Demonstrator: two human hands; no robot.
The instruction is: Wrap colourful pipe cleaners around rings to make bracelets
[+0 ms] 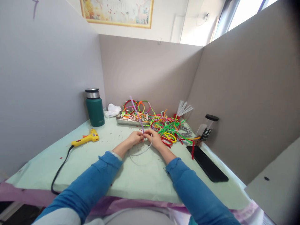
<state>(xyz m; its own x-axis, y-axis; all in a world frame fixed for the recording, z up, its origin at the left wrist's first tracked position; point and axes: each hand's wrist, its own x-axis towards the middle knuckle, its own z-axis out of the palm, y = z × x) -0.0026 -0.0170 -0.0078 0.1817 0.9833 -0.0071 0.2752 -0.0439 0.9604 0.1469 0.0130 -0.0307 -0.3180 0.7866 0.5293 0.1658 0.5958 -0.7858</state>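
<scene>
Over the middle of the table, my left hand [135, 138] and my right hand [153, 138] meet with their fingertips pinched together. A purple pipe cleaner [137, 114] sticks up from between them, leaning to the left. Below the fingers a thin grey wire [143, 152] bends in a loop; its upper end reaches my right hand. My left fingers pinch the foot of the pipe cleaner, and my right fingers close on the wire beside it. The exact point where pipe cleaner and wire meet is hidden by the fingertips.
Behind my hands lie a metal tray [132, 122] of small pieces, coloured rings [144, 102] and tangled pipe cleaners [170, 126]. A yellow glue gun [86, 138] and green bottle [95, 109] stand left. Right are a black phone-like slab [207, 164], clear bottle [207, 128] and white sticks [182, 108].
</scene>
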